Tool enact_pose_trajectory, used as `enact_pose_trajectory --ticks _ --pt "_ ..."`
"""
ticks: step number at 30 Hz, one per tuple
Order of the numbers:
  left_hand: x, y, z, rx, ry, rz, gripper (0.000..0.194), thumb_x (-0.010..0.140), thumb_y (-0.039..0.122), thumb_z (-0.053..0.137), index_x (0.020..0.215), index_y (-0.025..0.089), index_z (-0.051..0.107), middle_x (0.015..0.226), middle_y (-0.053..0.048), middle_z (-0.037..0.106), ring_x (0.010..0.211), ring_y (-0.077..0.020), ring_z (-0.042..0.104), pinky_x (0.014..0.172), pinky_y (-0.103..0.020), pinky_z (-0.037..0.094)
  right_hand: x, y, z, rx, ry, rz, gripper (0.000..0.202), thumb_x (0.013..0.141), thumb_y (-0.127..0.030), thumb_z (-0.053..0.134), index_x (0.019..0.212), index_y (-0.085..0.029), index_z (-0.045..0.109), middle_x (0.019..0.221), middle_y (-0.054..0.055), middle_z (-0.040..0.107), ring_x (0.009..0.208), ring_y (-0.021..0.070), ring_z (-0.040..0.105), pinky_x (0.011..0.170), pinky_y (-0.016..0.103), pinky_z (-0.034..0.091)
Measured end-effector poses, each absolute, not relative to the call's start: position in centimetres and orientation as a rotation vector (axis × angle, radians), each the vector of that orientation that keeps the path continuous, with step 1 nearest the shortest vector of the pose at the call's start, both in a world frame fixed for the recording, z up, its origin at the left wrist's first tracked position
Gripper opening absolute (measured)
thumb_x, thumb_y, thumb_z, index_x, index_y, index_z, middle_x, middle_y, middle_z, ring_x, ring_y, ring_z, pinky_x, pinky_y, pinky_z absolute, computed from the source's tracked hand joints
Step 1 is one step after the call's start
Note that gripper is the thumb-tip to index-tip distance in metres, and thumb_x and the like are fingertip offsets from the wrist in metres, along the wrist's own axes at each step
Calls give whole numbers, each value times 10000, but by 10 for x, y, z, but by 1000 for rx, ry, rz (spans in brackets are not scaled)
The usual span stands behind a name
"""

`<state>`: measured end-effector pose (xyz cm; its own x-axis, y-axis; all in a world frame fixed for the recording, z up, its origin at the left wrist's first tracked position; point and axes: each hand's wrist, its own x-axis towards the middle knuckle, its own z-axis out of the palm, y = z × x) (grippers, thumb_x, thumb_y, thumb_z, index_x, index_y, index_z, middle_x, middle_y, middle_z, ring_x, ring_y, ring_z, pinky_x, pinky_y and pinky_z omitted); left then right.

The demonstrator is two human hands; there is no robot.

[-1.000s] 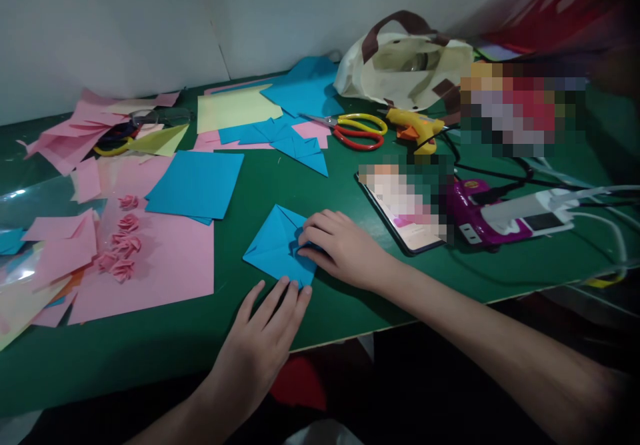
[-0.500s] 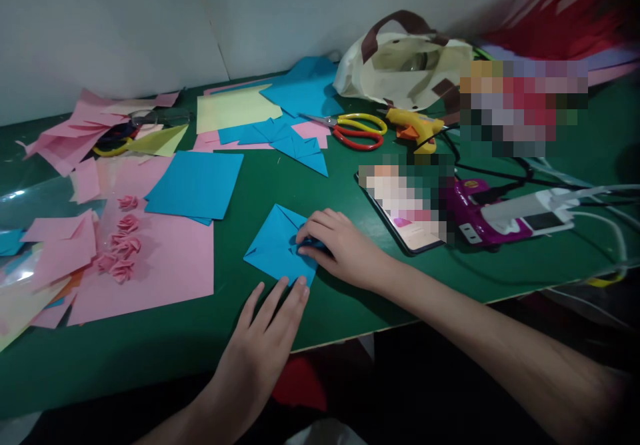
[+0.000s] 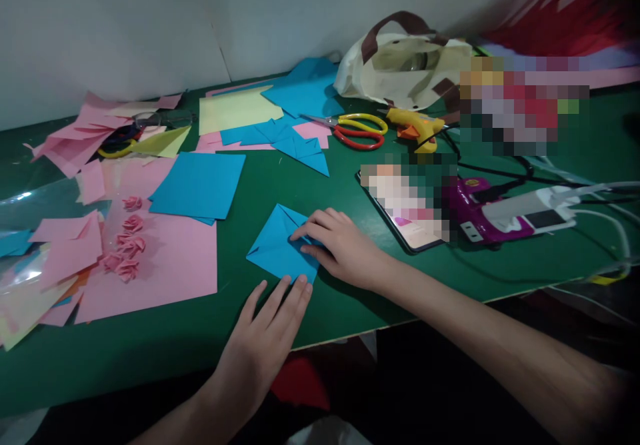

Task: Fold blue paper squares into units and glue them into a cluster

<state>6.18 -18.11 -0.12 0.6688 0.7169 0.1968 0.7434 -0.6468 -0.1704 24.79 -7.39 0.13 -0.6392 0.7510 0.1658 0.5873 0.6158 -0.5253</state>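
Observation:
A folded blue paper square [image 3: 274, 240] lies flat on the green table, turned cornerwise, with creased flaps along its edges. My left hand [image 3: 267, 328] is open, fingers apart, its fingertips touching the paper's near edge. Over the right side of the paper rests my right hand [image 3: 340, 242], its index finger stretched across the surface and its thumb apart from it. Part of the paper is hidden under these fingers. To the left sits a stack of blue paper squares [image 3: 200, 185]. Several pink paper roses [image 3: 131, 245] stand on a pink sheet [image 3: 175, 272].
Scissors [image 3: 360, 132] with red and yellow handles and a yellow glue gun [image 3: 417, 125] lie at the back, before a cream bag [image 3: 360, 72]. A phone [image 3: 415, 235] and a purple power strip [image 3: 470, 212] with cables are on the right. Paper scraps [image 3: 70, 245] cover the left.
The right index finger has straightened and now lies flatter on the blue paper, where it was curled over a small raised flap. My left hand has hardly moved.

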Motion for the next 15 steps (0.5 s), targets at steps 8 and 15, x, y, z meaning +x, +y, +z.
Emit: enact_pose_trajectory --ticks 8,15 --pt "68 -183 -6 -2576 -1176 -207 429 886 80 296 1243 91 533 1275 -88 569 1170 -210 516 1000 -379 356 248 -75 -1 -1070 -2493 547 222 919 -214 407 1062 -193 576 957 77 539 885 206 429 735 335 329" --pt "64 -185 -9 -2608 -1156 -259 434 862 52 328 1248 88 523 1289 -117 552 1183 -242 509 1016 -412 333 248 -76 -1 -1068 -2496 523 221 912 -209 410 1064 -199 570 961 78 539 879 207 426 733 335 322"
